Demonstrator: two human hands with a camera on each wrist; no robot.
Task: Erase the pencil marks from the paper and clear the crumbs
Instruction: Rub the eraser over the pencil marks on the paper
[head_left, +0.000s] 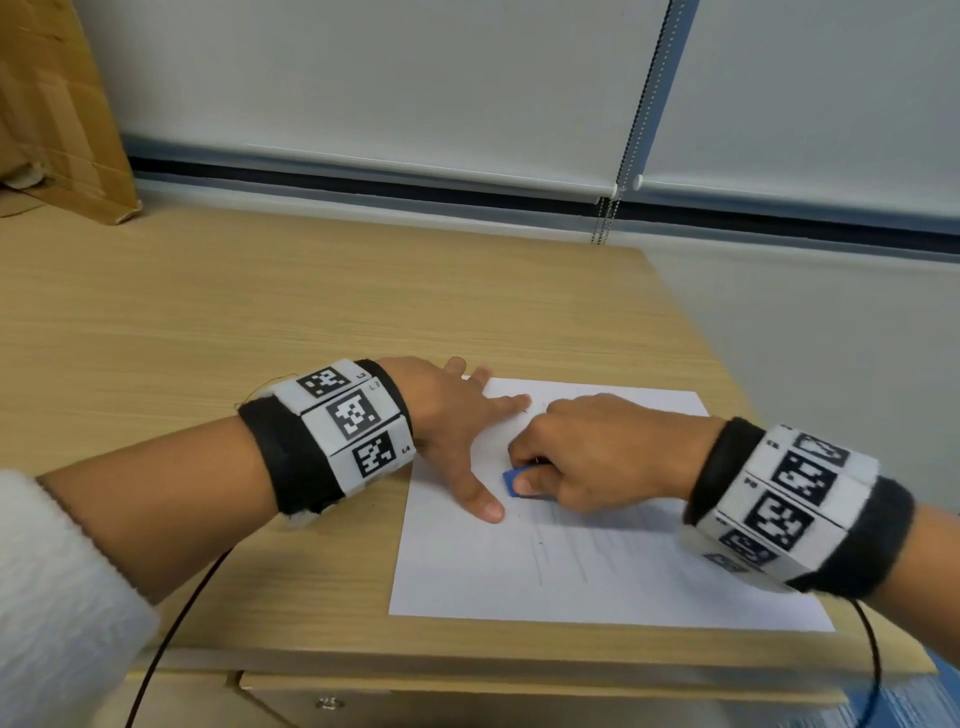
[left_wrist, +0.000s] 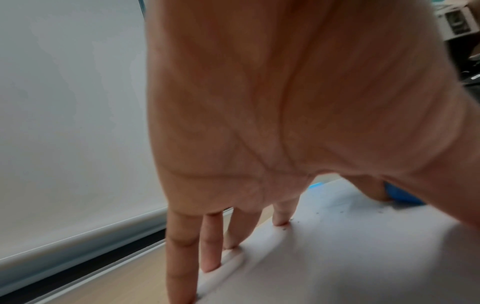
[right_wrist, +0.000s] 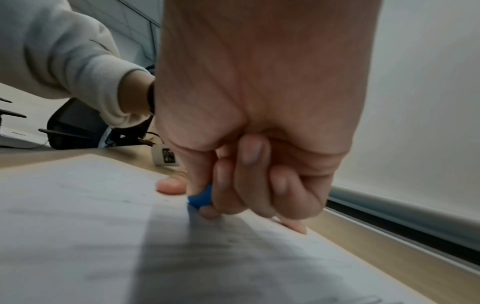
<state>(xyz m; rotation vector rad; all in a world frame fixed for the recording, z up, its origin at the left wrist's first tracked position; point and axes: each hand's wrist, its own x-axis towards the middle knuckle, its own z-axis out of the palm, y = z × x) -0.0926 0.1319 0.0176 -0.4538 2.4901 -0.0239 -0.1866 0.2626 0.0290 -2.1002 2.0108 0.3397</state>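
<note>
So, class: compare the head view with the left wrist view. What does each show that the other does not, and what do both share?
Only the head view shows the whole white sheet of paper on the light wooden desk, the faint pencil lines, both marker wristbands and the right hand gripping the small blue eraser.

Only the left wrist view shows dark eraser crumbs scattered on the paper and the left palm from beneath.

Both show the left hand with straight fingers pressing the paper, and the eraser.
</note>
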